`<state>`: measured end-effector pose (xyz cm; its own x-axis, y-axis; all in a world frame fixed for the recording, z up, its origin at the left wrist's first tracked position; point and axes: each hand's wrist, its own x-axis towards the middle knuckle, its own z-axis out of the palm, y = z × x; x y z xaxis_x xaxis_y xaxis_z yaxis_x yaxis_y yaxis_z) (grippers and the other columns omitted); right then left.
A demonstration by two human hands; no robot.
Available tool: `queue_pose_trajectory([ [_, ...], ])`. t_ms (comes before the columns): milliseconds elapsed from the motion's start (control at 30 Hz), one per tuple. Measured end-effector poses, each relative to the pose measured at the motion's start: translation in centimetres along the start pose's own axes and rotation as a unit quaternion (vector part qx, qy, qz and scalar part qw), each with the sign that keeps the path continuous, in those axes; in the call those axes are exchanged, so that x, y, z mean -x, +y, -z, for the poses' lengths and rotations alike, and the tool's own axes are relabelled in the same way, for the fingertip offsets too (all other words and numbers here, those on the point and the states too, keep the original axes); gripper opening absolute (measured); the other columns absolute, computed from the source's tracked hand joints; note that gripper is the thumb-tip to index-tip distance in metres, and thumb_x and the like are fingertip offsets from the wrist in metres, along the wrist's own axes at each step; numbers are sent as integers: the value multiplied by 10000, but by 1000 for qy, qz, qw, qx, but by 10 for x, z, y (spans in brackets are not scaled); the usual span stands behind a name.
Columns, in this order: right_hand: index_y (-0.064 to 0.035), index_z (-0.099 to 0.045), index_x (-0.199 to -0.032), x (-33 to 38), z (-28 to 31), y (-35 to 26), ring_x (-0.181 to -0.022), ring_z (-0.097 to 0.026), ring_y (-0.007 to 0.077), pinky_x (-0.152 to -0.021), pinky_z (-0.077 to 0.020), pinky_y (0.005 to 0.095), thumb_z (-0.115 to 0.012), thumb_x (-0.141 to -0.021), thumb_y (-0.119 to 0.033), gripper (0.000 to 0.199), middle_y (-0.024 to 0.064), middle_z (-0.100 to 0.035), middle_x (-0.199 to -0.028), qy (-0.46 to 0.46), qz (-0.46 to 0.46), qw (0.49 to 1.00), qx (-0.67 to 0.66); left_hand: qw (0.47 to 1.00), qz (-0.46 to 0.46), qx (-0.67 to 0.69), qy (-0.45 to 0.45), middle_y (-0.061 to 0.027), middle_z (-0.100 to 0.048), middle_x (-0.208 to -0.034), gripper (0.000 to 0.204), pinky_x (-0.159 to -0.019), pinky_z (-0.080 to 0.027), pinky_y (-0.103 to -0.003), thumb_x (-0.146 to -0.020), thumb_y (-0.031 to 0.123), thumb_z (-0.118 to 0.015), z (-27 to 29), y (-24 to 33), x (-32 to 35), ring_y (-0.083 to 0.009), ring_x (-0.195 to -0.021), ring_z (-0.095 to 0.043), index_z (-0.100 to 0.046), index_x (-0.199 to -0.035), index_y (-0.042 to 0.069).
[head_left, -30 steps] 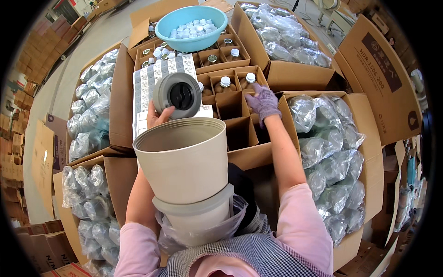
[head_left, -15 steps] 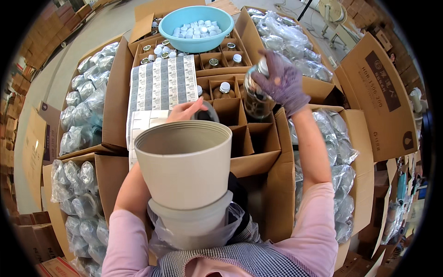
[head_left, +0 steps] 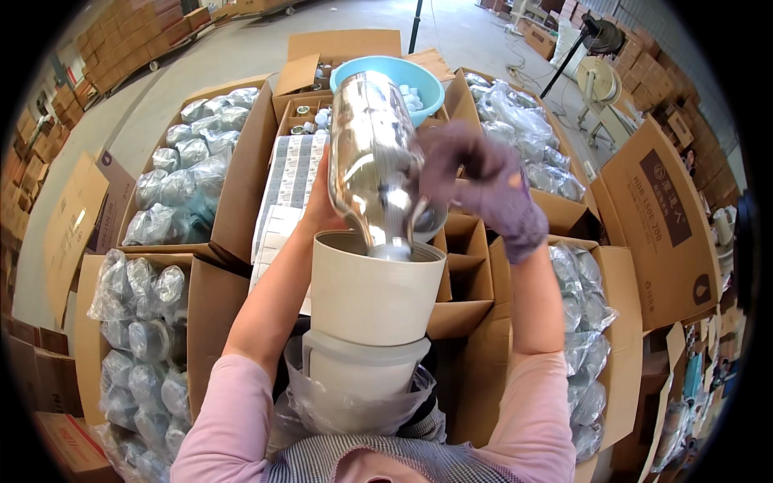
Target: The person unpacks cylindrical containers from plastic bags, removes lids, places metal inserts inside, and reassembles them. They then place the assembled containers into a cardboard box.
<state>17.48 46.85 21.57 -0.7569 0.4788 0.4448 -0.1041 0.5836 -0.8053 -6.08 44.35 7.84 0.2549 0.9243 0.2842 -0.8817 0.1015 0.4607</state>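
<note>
A: Surface, room?
B: Grey floor (head_left: 233,52) is spreading out behind; open cardboard boxes (head_left: 221,298) are surrounding the person; wrapped bottles (head_left: 149,342) are filling the side ones; a blue basin (head_left: 433,95) is sitting on the far one.
A: Silver flask (head_left: 366,137)?
B: It's hanging upside down over the beige bucket (head_left: 378,302); neck is pointing down into the opening, base up; long axis is running near vertical, leaning slightly.
A: Hands?
B: Bare left hand (head_left: 322,197) is reaching up along the flask's left side; fingers hidden, can't tell grip; gloved right hand (head_left: 483,173) is blurring beside it, fingers curling; contact unclear.
</note>
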Motion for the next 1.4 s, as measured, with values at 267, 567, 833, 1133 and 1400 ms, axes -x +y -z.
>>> queue_pose_trajectory([
  [267,-47,-201,-1553,-16,-39,35,-1341,-418,269,-1108,-350,351,-628,-899,-518,913,193,-317,-1521,160,-86,969,-167,980,71,-173,63,-135,-553,-1336,843,-1046,-456,-438,-940,692,-401,39,-27,92,-267,-1201,-571,-387,-1466,33],
  [567,-72,-577,-1336,48,-59,-3,-997,-574,168,-910,-470,311,-672,-859,-282,530,57,-619,-1072,-16,-146,982,-116,932,-14,-350,92,-154,-530,-1409,1027,-1196,-63,-454,-908,791,-139,-37,-35,115,-248,-1316,-494,-383,-1459,-41],
  [833,-8,-678,-1009,15,-46,-36,-773,-673,185,-699,-521,319,-616,-917,-341,351,104,-691,-852,-220,-194,944,148,848,-73,-508,133,-149,-647,-1263,961,-1192,-94,-418,-956,728,-112,-63,-43,127,-224,-1220,-549,-517,-1375,-37],
  [1133,-18,-670,-1181,6,-45,-41,-812,-686,204,-720,-544,322,-639,-858,-519,597,124,-696,-889,-362,-210,893,165,772,-126,-599,172,-87,-643,-1096,601,-1110,-299,-376,-1064,470,-295,-75,-38,145,-226,-1173,-497,-635,-1296,34],
  [1400,6,-723,-1024,10,-53,-44,-787,-694,226,-724,-545,338,-676,-775,-586,643,150,-713,-830,-343,-227,886,214,745,-223,-539,324,-120,-542,-1364,508,-859,-492,-235,-911,-22,-637,-67,-22,148,-109,-1033,-586,-513,-1402,13],
])
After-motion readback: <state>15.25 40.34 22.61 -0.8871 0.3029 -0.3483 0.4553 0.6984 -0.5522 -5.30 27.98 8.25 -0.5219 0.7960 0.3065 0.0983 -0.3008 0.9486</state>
